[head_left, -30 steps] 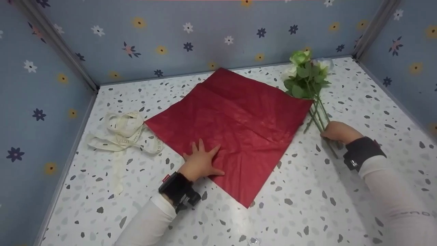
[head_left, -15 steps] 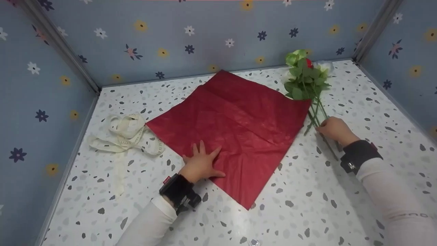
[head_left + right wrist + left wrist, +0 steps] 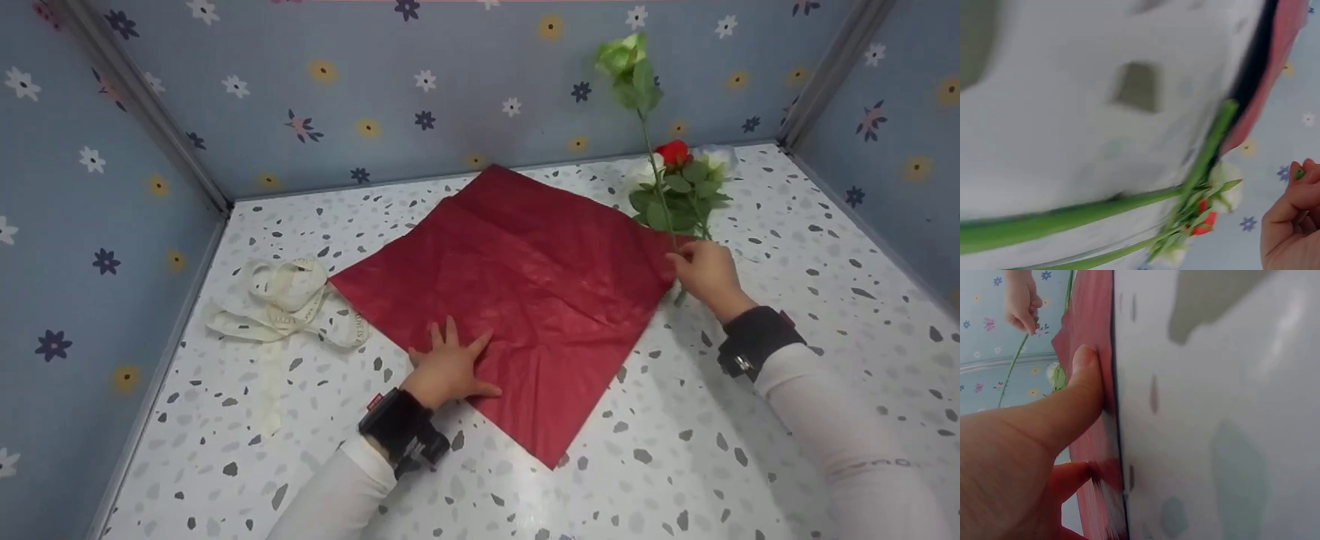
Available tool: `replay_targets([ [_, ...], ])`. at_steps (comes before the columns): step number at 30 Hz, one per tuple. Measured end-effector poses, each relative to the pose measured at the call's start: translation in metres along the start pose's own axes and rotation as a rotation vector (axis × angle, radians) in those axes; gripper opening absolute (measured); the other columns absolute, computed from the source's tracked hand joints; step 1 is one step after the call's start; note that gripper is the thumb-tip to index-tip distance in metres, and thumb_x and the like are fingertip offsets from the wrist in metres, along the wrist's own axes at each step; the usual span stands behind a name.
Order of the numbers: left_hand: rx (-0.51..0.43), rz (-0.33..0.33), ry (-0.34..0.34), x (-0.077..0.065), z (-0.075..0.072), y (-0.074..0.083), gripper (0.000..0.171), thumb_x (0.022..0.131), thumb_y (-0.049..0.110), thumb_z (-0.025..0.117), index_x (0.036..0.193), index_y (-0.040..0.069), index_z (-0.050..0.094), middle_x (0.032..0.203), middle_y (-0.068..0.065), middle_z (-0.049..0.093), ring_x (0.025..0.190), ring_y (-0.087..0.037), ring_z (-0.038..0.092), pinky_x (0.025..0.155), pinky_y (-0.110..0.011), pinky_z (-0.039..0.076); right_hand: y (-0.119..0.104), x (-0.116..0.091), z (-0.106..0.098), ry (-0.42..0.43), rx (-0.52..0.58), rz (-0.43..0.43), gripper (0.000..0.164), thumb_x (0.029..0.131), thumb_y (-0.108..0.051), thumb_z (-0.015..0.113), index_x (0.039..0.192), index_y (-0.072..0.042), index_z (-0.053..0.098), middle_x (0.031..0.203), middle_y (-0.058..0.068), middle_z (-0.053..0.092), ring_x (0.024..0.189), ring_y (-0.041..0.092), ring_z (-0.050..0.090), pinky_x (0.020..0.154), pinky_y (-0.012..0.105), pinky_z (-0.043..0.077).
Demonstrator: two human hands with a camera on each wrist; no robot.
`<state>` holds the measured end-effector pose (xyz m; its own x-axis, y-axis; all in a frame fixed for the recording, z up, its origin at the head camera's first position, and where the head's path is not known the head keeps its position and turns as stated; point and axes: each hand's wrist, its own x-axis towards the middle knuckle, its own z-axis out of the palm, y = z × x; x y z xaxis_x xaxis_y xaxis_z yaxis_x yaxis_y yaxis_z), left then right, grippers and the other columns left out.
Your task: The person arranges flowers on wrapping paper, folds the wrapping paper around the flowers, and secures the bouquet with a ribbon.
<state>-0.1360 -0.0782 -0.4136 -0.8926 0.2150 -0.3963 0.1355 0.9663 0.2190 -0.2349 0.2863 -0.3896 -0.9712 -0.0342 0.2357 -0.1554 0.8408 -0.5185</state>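
A red sheet of wrapping paper (image 3: 525, 262) lies as a diamond on the table. My left hand (image 3: 446, 371) rests on its lower left edge with fingers spread; the left wrist view shows the thumb (image 3: 1086, 382) against the paper. My right hand (image 3: 709, 274) pinches the stem of a green artificial rose (image 3: 622, 56), held raised and upright at the paper's right corner. In the right wrist view the cut stem end shows between the fingers. Beneath it lie the other flowers, with a red rose (image 3: 673, 152), white blooms and leaves (image 3: 679, 206).
A loosely looped cream ribbon (image 3: 289, 300) with printed lettering lies left of the paper, its tail toward the front. Flower-patterned panels (image 3: 420, 82) wall the speckled table (image 3: 637, 480) at the back and both sides.
My right hand has drawn the green rose up out of the bunch and moved left toward the paper. The red rose is more exposed. My left hand has stayed on the paper.
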Motion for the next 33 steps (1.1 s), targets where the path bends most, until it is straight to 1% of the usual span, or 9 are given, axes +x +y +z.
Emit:
replay_targets([
  [3,0.000,-0.002,0.000,0.000,0.002,0.000,0.095,0.074,0.060,0.070,0.151,0.032,0.022,0.154,-0.027,0.004,0.138,-0.051,0.001,0.095,-0.076,0.018,-0.024,0.008,0.007,0.047,0.041,-0.019,0.027,0.092,-0.012,0.059,0.078,0.010,0.066,0.066,0.017,0.060,0.059,0.025,0.050,0.058,0.034,0.039],
  [6,-0.005,0.004,0.010,0.000,0.000,0.000,0.095,0.074,0.059,0.070,0.151,0.032,0.022,0.154,-0.027,0.004,0.138,-0.051,0.001,0.094,-0.076,0.018,-0.051,0.017,0.016,0.035,0.077,-0.030,0.029,0.092,-0.013,0.060,0.072,0.008,0.064,0.059,0.009,0.052,0.055,0.019,0.043,0.055,0.030,0.035],
  [8,-0.009,0.013,0.020,-0.001,-0.001,-0.001,0.094,0.074,0.059,0.071,0.151,0.031,0.024,0.153,-0.028,0.005,0.138,-0.051,0.002,0.094,-0.076,0.018,-0.069,0.019,0.025,-0.021,0.115,-0.018,0.029,0.092,-0.013,0.060,0.072,0.008,0.064,0.058,0.005,0.051,0.054,0.015,0.042,0.054,0.028,0.035],
  [13,-0.014,0.024,0.027,-0.002,0.001,-0.002,0.094,0.074,0.059,0.071,0.150,0.029,0.026,0.153,-0.028,0.007,0.138,-0.051,0.004,0.094,-0.077,0.019,-0.106,0.016,0.055,-0.224,0.180,0.011,0.027,0.092,-0.014,0.061,0.075,0.007,0.067,0.057,-0.002,0.049,0.052,0.008,0.041,0.051,0.022,0.036],
  [17,-0.006,0.020,0.020,-0.002,0.000,-0.001,0.094,0.074,0.059,0.070,0.150,0.029,0.026,0.153,-0.028,0.007,0.138,-0.051,0.003,0.094,-0.077,0.019,-0.126,0.009,0.077,-0.330,0.190,-0.043,0.034,0.090,-0.013,0.063,0.059,-0.001,0.059,0.051,-0.005,0.040,0.048,0.007,0.034,0.048,0.021,0.031],
  [20,-0.001,0.018,0.021,-0.001,0.000,0.000,0.093,0.074,0.060,0.070,0.150,0.029,0.026,0.153,-0.028,0.006,0.138,-0.051,0.003,0.094,-0.076,0.018,-0.134,0.004,0.089,-0.378,0.194,-0.059,0.041,0.089,-0.012,0.063,0.052,-0.009,0.048,0.049,-0.005,0.033,0.046,0.007,0.029,0.047,0.021,0.027],
  [24,0.000,0.017,0.029,0.000,0.001,-0.001,0.092,0.074,0.060,0.070,0.150,0.028,0.027,0.153,-0.029,0.007,0.138,-0.051,0.004,0.093,-0.077,0.018,-0.139,0.000,0.100,-0.429,0.173,-0.039,0.044,0.089,-0.011,0.063,0.050,-0.012,0.042,0.048,-0.005,0.033,0.044,0.006,0.031,0.046,0.021,0.029],
  [30,-0.004,0.009,0.022,-0.001,0.002,-0.001,0.092,0.074,0.059,0.070,0.150,0.029,0.027,0.153,-0.029,0.007,0.138,-0.052,0.003,0.093,-0.077,0.018,-0.137,-0.003,0.111,-0.522,0.194,0.045,0.042,0.089,-0.011,0.065,0.050,-0.011,0.050,0.047,-0.003,0.049,0.042,0.006,0.048,0.045,0.020,0.041],
  [33,-0.006,0.009,0.022,-0.001,0.002,-0.001,0.092,0.074,0.060,0.070,0.150,0.029,0.027,0.153,-0.029,0.006,0.138,-0.051,0.003,0.094,-0.077,0.018,-0.137,-0.004,0.113,-0.546,0.201,0.073,0.037,0.088,-0.013,0.066,0.053,-0.009,0.054,0.048,-0.002,0.051,0.043,0.006,0.050,0.045,0.020,0.044],
])
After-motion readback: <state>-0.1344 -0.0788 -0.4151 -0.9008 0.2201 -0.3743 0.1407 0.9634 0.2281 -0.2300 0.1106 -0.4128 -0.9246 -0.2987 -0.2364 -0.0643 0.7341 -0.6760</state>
